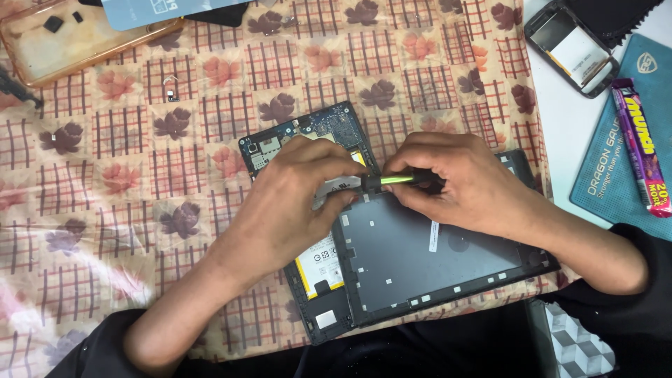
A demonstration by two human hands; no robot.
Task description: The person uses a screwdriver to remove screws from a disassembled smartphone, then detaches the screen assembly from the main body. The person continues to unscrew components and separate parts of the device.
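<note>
An opened tablet (318, 133) lies on a flowered cloth, its circuit board and a yellow-edged battery (322, 269) showing. A dark back panel (427, 248) rests tilted over its right side. My left hand (297, 196) presses on the tablet's middle, fingers curled at the panel's upper edge. My right hand (465, 182) grips a thin black and green tool (395, 180) whose tip points left, meeting my left fingertips.
The patterned cloth (140, 175) covers the table. A clear orange phone case (63, 38) lies top left, a small loose part (170, 89) near it. Top right sits an opened phone (574, 49), with a blue mat (630, 154) and a purple snack bar (640, 143) beside it.
</note>
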